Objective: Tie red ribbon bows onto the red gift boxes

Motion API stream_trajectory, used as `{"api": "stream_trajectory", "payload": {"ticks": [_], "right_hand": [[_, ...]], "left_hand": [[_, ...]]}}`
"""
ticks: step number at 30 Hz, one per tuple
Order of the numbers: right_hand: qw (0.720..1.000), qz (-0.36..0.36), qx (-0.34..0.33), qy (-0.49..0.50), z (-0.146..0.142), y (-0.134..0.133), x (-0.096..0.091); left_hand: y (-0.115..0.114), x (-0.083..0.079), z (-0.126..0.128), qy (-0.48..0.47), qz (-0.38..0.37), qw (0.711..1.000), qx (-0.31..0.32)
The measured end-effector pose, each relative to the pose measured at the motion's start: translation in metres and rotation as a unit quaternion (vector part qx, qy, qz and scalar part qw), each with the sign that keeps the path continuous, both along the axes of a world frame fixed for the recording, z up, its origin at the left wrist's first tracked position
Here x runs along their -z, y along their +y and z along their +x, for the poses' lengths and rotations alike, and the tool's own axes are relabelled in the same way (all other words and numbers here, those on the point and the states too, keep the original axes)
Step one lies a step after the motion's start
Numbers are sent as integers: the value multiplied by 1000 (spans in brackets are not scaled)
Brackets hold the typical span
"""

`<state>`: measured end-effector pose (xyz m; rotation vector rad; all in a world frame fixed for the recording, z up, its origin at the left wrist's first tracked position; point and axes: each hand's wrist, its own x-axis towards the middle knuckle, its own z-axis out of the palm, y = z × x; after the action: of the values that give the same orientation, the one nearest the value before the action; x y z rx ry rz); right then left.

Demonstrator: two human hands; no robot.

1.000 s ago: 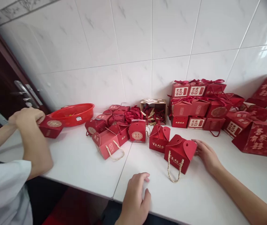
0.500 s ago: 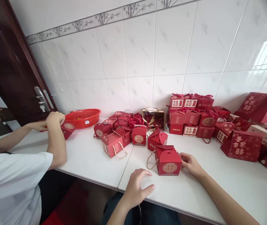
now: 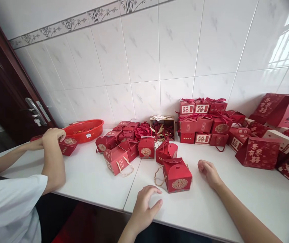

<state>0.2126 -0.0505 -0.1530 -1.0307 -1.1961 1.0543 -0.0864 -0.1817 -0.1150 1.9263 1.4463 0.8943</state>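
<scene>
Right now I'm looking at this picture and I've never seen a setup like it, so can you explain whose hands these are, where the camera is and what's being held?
There's no machine here, just a person's bare hands. The camera sits on that person's head, looking forward and down. The left hand is open, palm curved, at the table's front edge. The right hand has its fingers curled. I see nothing held in either. Between them is a red box with a rope handle.

Behind are more red boxes, a stack by the wall, and an orange-red basin further left. The hand over there is another person's, beside a box; its grip is hard to make out.
</scene>
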Motion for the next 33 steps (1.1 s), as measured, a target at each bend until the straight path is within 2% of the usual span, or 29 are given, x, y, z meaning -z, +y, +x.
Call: {"api": "stream_trajectory", "payload": {"ticks": [4, 9, 16, 20, 22, 24, 26, 27, 28, 30, 33], "right_hand": [[998, -12, 24, 62, 5, 9, -1], [995, -33, 28, 91, 8, 13, -2], [995, -53, 39, 75, 4, 15, 2], [995, -67, 35, 59, 0, 11, -2], [995, -75, 32, 57, 0, 10, -3], [995, -83, 26, 57, 1, 9, -4], [994, -88, 18, 60, 3, 10, -4], [994, -90, 14, 62, 4, 10, -3], [994, -91, 10, 65, 5, 11, -2], [993, -92, 4, 68, 6, 12, 0], [993, -99, -1, 59, 7, 14, 2]], "left_hand": [[0, 0, 1, -6, 2, 1000, -14], [2, 1, -4, -12, -28, 1000, -4], [6, 1, -10, -65, -82, 995, -4], [8, 4, -8, -78, -96, 992, -27], [10, 1, -7, -84, -113, 989, -35], [16, -12, -8, -93, -143, 984, -47], [33, -37, -13, -98, -146, 982, -73], [47, -53, -18, -92, -122, 984, -89], [66, -70, -23, -74, -73, 988, -112], [114, -104, -34, 20, 46, 986, -161], [204, -139, -47, 89, 76, 975, -189]]}}
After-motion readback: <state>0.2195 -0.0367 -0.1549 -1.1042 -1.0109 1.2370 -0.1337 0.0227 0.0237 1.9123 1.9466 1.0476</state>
